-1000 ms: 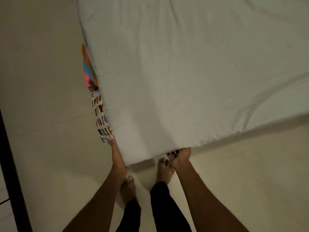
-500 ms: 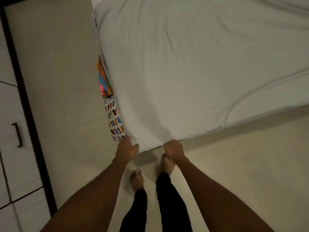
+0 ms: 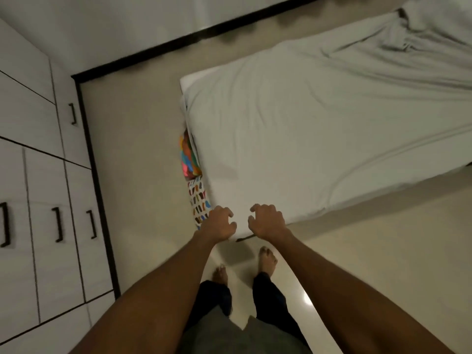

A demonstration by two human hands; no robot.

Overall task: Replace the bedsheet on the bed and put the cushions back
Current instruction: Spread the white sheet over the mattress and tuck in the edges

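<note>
Pale grey bedsheet (image 3: 319,129), multicoloured patterned cushions (image 3: 195,180), beige floor (image 3: 132,149), white cabinets (image 3: 33,175) with black handles

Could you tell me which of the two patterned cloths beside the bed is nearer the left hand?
The white cloth with coloured dabs, beside the left hand; the bright rainbow cloth lies farther off.

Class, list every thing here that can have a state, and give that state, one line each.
bedsheet, spread over the mattress, bunched at the far end.
left hand, fingers loosely curled, holding nothing.
right hand, fingers loosely curled, holding nothing.
cupboard doors, closed.
patterned cloth, partly hidden beside the mattress.
</note>
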